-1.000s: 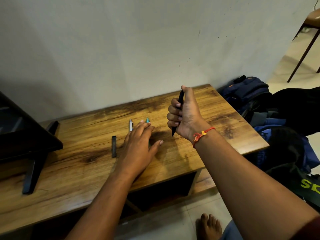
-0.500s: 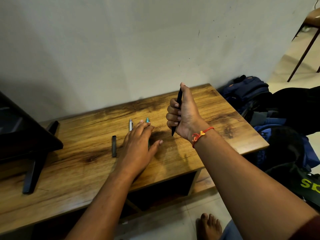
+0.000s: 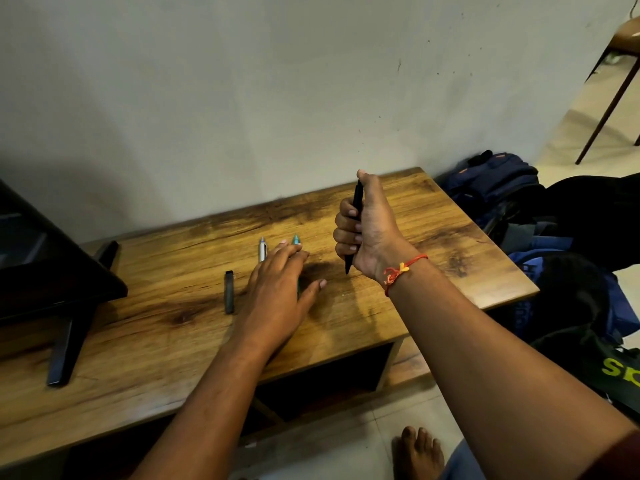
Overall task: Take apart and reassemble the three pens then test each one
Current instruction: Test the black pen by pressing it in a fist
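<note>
My right hand (image 3: 367,230) is fisted around a black pen (image 3: 356,202), held upright above the wooden table (image 3: 173,341) with the thumb on its top end and the tip pointing down. My left hand (image 3: 277,289) lies flat on the table, fingers spread, covering most of a teal pen (image 3: 296,240) whose end pokes out past the fingertips. A silver-white pen (image 3: 262,249) lies just left of those fingers. A short black pen cap (image 3: 229,291) lies further left on the wood.
A black monitor stand (image 3: 65,348) and dark screen sit at the table's left end. Blue and black bags (image 3: 512,188) are piled on the floor to the right. A chair leg (image 3: 609,105) stands at far right. My bare foot (image 3: 419,452) is below the table edge.
My right thumb has shifted slightly on the top of the black pen and the hand has risen a little. The left hand stays flat on the table.
</note>
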